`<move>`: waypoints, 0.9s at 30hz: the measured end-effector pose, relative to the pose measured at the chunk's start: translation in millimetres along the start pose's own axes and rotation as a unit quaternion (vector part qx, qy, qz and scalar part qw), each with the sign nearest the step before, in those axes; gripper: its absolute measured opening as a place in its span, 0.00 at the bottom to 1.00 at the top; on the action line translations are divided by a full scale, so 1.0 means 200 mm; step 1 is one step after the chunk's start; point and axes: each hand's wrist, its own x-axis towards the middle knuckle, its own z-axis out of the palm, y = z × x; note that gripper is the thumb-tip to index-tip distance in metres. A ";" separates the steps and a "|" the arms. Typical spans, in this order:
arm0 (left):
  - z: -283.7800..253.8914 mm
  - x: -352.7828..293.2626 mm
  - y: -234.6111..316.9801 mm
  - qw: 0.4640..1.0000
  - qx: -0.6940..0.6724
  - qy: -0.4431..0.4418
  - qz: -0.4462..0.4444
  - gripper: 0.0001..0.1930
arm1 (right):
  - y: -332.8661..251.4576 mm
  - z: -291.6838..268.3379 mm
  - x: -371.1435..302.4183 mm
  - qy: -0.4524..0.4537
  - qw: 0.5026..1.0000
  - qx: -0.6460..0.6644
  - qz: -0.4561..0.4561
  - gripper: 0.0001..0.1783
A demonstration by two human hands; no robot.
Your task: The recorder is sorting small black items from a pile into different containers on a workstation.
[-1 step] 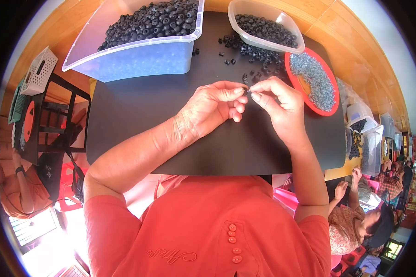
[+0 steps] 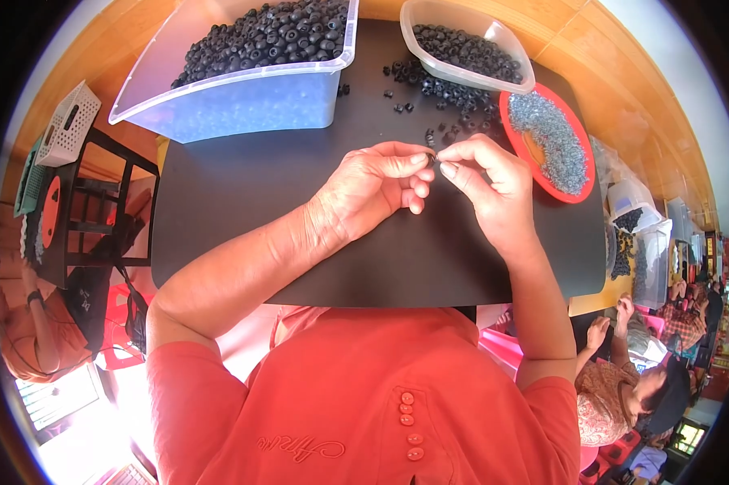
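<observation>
Above the dark table (image 2: 364, 259), my left hand (image 2: 372, 178) pinches a small black bead (image 2: 431, 160) between thumb and index finger. The other fingers of that hand are curled loosely. Close against the bead, my right hand (image 2: 490, 182) has thumb and index finger pressed together. Whatever lies in that pinch is too small to make out. Loose black beads (image 2: 449, 133) are scattered on the tabletop just beyond my fingertips. Beside the right hand stands a red plate (image 2: 588, 166) bearing many tiny clear-grey pieces (image 2: 552, 139).
At the far left, a large translucent bin (image 2: 235, 113) holds a heap of black beads. A smaller clear tub (image 2: 469, 79) of similar beads rests at the far right, on more loose ones. Another person (image 2: 623, 388) sits to the right; a person's arm (image 2: 45, 319) shows at left.
</observation>
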 end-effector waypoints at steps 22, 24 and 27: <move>-0.01 0.00 0.00 1.000 0.016 0.000 -0.008 0.11 | 0.03 -0.13 -0.07 -0.076 0.960 -0.270 0.009 0.08; 0.00 0.00 0.00 1.000 0.022 -0.003 -0.009 0.11 | 0.04 -0.10 -0.09 -0.101 0.919 -0.379 -0.044 0.08; 0.01 0.00 0.00 0.999 0.031 0.007 -0.005 0.11 | 0.10 -0.09 -0.11 -0.098 0.898 -0.424 -0.064 0.10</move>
